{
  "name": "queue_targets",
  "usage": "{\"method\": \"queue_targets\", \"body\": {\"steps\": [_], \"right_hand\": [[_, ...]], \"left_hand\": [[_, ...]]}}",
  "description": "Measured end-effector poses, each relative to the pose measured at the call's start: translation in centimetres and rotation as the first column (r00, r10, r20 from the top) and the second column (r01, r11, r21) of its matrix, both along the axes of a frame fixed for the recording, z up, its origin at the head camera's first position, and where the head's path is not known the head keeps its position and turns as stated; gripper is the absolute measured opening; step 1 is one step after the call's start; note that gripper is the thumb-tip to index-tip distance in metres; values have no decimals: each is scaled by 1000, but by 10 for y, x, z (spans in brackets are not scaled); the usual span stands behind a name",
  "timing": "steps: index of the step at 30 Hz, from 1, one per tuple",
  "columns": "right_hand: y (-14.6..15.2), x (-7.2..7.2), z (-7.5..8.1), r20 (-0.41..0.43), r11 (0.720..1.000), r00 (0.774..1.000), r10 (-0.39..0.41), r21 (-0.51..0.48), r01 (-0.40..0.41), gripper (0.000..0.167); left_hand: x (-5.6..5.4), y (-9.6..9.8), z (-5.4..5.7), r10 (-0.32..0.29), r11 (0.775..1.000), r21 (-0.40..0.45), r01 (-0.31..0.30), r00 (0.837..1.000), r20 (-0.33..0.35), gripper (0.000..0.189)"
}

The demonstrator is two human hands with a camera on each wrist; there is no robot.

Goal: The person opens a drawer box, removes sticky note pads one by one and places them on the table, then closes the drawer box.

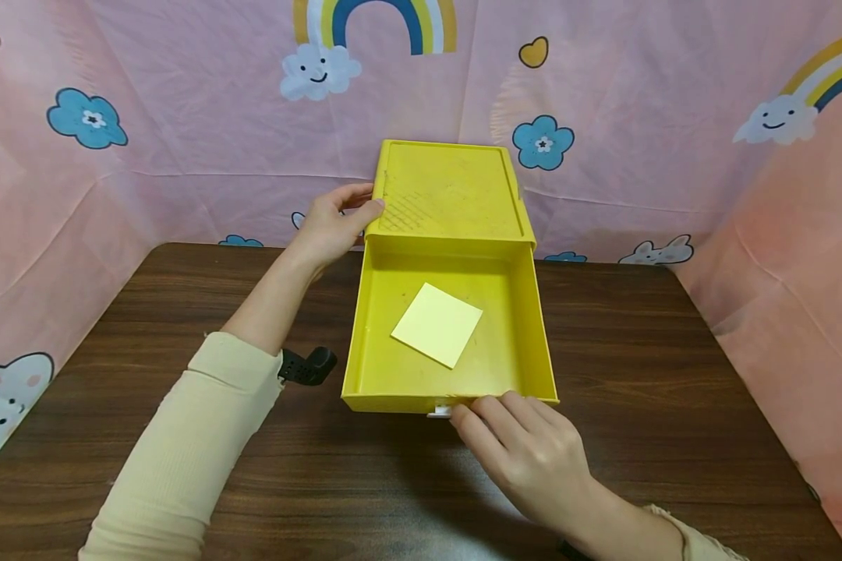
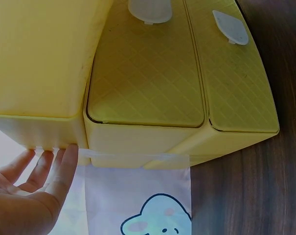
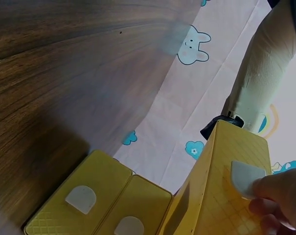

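Note:
A yellow drawer cabinet [image 1: 449, 187] stands on the table with its top drawer [image 1: 393, 374] pulled far out. Inside the drawer lies a pale yellow square of sticky notes [image 1: 438, 323], turned at an angle. My right hand [image 1: 526, 452] is at the drawer's front and pinches its white handle [image 3: 245, 177] with the thumb on it. At the cabinet's upper left side is my left hand [image 1: 333, 226]. Its fingertips [image 2: 72, 149] touch the side wall, and its thumb lies by the top edge. Two lower drawers [image 2: 148, 73] are closed, each with a white handle [image 2: 231, 28].
The cabinet is on a dark wood-grain table [image 1: 638, 374]. Pink cloth [image 1: 203, 101] printed with rainbows, clouds and rabbits hangs behind and at both sides. A black wrist strap [image 1: 309, 366] sticks out from the left sleeve.

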State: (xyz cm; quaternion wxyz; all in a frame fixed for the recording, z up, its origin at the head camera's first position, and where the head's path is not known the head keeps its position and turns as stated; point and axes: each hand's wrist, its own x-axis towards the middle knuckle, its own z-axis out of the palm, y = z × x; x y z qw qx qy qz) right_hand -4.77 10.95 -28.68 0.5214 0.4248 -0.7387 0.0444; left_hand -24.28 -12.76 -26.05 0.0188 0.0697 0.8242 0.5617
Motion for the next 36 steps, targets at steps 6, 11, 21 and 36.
{"method": "queue_targets", "body": {"steps": [6,11,21,36], "right_hand": [[2,-1,0,-29,1000,999,-14,27,15,24],[3,0,2,-26,999,1000,-13,52,14,24],[5,-2,17,-22,992,997,72,101,-70,24],[10,-3,38,153,971,979,133,175,-160,29]], "left_hand": [[0,0,0,4,1000,-9,-4,1000,-9,52],[0,0,0,6,1000,-14,-6,1000,-16,52],[-1,0,-1,11,1000,-18,-12,1000,-12,52],[0,-1,-1,4,1000,-15,-5,1000,-13,52]]}}
